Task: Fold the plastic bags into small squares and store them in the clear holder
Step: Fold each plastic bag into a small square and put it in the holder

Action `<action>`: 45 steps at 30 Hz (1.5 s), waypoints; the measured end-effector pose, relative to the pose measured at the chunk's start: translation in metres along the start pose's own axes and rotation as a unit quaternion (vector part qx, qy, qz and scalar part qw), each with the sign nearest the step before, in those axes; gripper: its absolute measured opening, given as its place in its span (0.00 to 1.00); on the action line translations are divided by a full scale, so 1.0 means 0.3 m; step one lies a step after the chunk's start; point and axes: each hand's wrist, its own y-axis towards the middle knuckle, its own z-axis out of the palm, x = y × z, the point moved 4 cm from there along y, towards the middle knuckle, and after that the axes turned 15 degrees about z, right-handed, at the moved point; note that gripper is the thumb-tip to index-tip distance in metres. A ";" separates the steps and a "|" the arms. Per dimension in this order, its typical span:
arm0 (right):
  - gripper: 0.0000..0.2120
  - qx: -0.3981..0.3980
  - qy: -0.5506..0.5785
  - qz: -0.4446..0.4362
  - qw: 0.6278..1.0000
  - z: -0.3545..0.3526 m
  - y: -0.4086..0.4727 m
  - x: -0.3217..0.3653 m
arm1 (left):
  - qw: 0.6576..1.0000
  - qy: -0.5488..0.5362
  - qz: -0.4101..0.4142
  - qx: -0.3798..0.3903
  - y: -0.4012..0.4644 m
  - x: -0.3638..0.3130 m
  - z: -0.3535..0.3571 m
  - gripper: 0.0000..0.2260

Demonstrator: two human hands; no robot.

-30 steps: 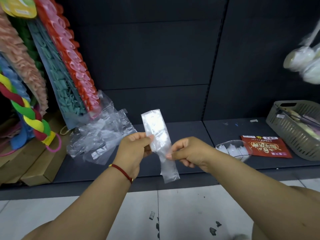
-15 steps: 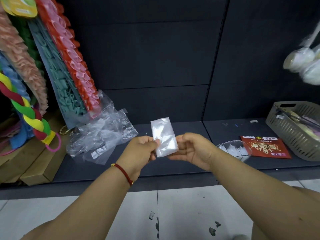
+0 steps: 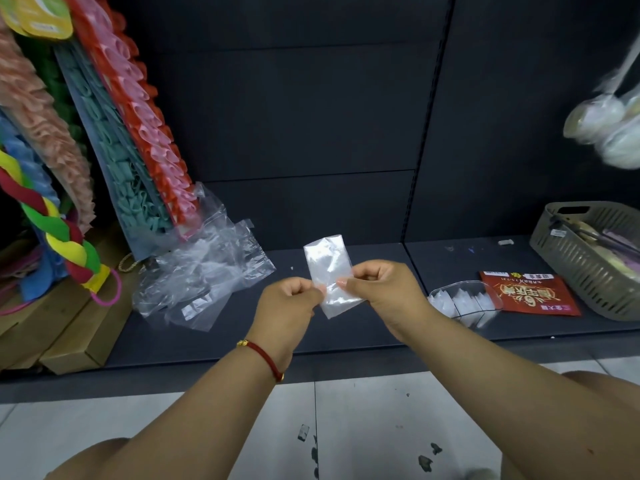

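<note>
Folding under way — my left hand (image 3: 289, 299) and right hand (image 3: 375, 287) pinch the half-folded bag (image 3: 329, 271); next, another fold, then the clear holder (image 3: 465, 301) at three o'clock.

Dark shop shelving above a pale tiled floor.
Matte black back panels (image 3: 311, 116) rise behind a low dark shelf (image 3: 346, 337); a vertical upright (image 3: 427, 133) divides the bays. The tiled floor (image 3: 381, 427) below is light grey with dark scuffs. Lighting is dim and even.
</note>
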 end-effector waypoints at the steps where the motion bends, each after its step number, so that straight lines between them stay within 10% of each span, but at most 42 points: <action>1: 0.03 -0.002 -0.004 -0.003 1.000 0.000 -0.003 0.002 | 1.000 -0.013 -0.017 -0.005 0.002 0.001 0.001 0.02; 10: 0.02 0.001 -0.040 -0.016 0.999 0.011 -0.027 0.013 | 0.950 -0.261 -0.171 0.008 0.003 -0.024 0.022 0.08; 29: 0.12 -0.061 -0.166 0.006 0.984 -0.114 -0.115 0.071 | 0.989 -0.150 0.012 0.000 -0.017 -0.140 0.105 0.08; 45: 0.06 -0.048 0.128 -0.013 0.991 -0.351 -0.263 0.100 | 0.969 -0.198 0.047 0.142 -0.108 -0.269 0.327 0.09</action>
